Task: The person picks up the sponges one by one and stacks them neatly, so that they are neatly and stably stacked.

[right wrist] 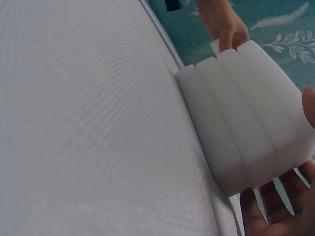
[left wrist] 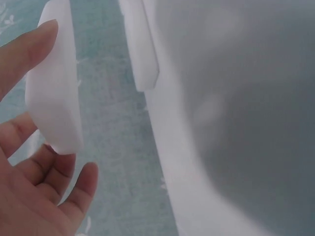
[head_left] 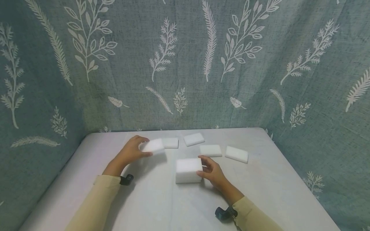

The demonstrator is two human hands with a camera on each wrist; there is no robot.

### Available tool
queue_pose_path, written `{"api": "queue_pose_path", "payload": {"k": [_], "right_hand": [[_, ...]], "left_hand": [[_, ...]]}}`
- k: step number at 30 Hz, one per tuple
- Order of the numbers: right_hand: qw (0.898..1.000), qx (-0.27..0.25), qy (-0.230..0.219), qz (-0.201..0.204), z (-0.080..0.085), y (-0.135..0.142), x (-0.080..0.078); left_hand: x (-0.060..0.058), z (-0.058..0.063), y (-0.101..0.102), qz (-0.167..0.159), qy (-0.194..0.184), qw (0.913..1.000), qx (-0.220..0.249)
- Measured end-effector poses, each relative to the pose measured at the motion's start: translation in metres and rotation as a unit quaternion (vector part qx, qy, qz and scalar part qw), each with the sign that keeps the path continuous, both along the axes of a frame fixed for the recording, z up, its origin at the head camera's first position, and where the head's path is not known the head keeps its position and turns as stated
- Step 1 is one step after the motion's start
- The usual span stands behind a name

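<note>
Leaf-print cloth (head_left: 185, 75) behind wht tbl (head_left: 147, 205); L fingers (left wrist: 43, 40) pinch block (head_left: 153, 146), R fingers (right wrist: 253, 212) grip stack (head_left: 188, 172).

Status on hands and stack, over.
Left hand holds a block, raised. Right hand grips the stack. Four loose blocks farther back, likely not obstructing.

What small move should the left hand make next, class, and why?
Probably carry the white rectangular foam-like block rightward, above the stack of similar white blocks: the left hand pinches it, raised clear of the white table, while the right hand grips the stack's side.
</note>
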State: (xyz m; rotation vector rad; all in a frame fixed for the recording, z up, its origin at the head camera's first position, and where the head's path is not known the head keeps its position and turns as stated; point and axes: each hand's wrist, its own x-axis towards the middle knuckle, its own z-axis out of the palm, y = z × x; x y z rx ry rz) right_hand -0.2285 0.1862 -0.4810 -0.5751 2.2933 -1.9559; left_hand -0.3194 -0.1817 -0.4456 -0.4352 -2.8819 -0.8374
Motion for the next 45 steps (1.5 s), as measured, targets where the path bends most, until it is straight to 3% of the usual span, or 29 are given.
{"api": "queue_pose_path", "payload": {"k": [9,34,45], "right_hand": [[1.0,-0.004,-0.005,-0.002,0.001,-0.001,0.001],[1.0,-0.002,-0.01,-0.005,0.0,-0.001,0.001],[1.0,-0.009,-0.014,-0.001,0.0,0.0,0.001]], "left_hand": [[0.011,0.005,0.013,-0.034,0.021,0.9992,0.006],[0.033,0.02,0.043,-0.065,0.045,0.9969,-0.004],[0.038,0.023,0.053,-0.077,0.044,0.996,-0.006]]}}
